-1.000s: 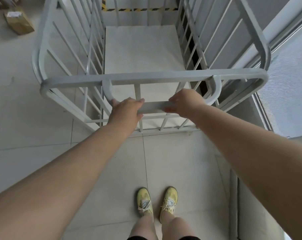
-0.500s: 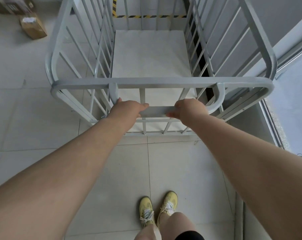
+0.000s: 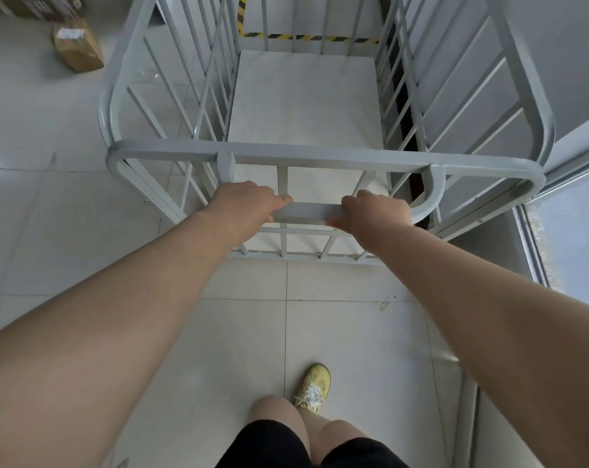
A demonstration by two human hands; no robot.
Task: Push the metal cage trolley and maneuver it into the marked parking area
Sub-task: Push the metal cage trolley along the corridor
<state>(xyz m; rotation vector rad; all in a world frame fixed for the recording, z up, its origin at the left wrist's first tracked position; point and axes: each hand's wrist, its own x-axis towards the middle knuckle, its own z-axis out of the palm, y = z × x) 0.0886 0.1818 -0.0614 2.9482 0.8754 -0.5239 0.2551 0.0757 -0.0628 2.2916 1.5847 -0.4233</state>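
Gripping the handle bar (image 3: 304, 212), left hand (image 3: 244, 206) and right hand (image 3: 375, 214) close around the grey cage trolley (image 3: 320, 157). Pale floor tiles (image 3: 67, 231) spread below; striped tape (image 3: 316, 37) at 12 o'clock, cardboard box (image 3: 78, 47) at 10 o'clock.

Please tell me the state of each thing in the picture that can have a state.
Cage trolley: upright, empty, close to the right wall.
Left hand: closed on the handle bar.
Right hand: closed on the same bar.
Cardboard box: closed, on the floor.
Striped floor tape: ahead of the trolley.
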